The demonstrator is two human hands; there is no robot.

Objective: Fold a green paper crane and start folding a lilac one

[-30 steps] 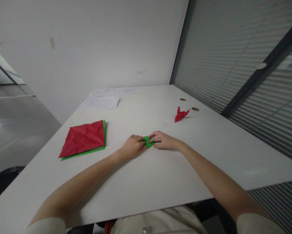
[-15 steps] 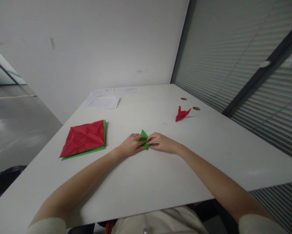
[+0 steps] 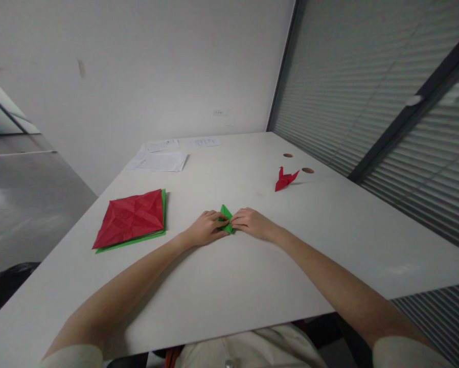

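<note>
A small folded green paper (image 3: 225, 212) lies on the white table (image 3: 229, 276) between my two hands. My left hand (image 3: 204, 228) has its fingers curled and pinches the paper's left side. From the right, my right hand (image 3: 251, 223) pinches the same piece with fingers pressed together. Only a pointed green tip sticks up above the fingertips; the remainder is hidden under them.
A creased red paper sheet (image 3: 132, 216) rests on a green sheet (image 3: 157, 234) at the left. A red folded paper figure (image 3: 284, 179) stands at the far right near two round table holes (image 3: 307, 170). White printed papers (image 3: 161, 160) lie at the back. Window blinds run along the right.
Both hands have closed in on the green paper. Its flat shape has been folded narrower, and a pointed tip now stands up between the fingertips.
</note>
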